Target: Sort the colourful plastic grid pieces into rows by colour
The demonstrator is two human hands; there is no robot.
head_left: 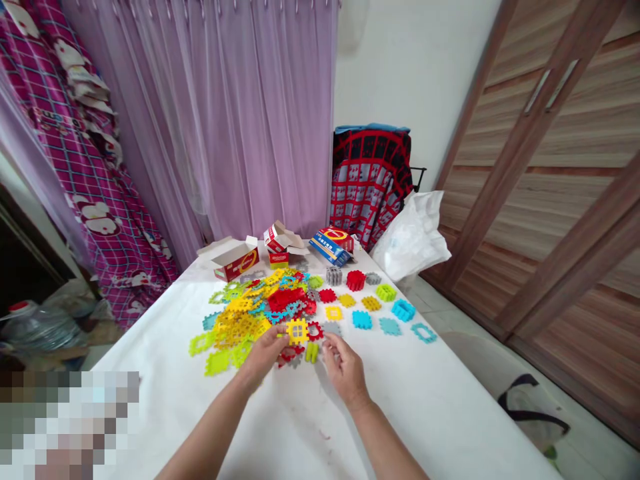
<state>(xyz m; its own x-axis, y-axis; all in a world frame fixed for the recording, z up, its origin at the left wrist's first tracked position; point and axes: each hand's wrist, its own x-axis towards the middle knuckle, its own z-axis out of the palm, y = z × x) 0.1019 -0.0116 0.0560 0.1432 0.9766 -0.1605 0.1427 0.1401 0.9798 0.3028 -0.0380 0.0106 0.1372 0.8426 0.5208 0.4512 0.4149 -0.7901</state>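
Note:
My left hand (265, 353) is closed on a yellow square interlocking panel (297, 331) with a window pattern and notched edges, raised just above the table. My right hand (344, 367) is to the right of it, fingers loosely curled and apart, with nothing visible in them. Between the hands lies a small lime-green piece (311, 353). A red ring-like panel (315, 330) shows beside the yellow one. Beyond my left hand spreads a mixed pile of notched panels (240, 325) in yellow, lime, red, blue and grey.
Sorted groups lie at the right: a red stack (355, 281), a grey stack (334, 276), a blue panel (362, 320) and a blue assembled piece (403, 310). Cardboard boxes (237, 261) and a blue box (330, 249) stand at the back. A white bag (413, 237) is at the far right edge.

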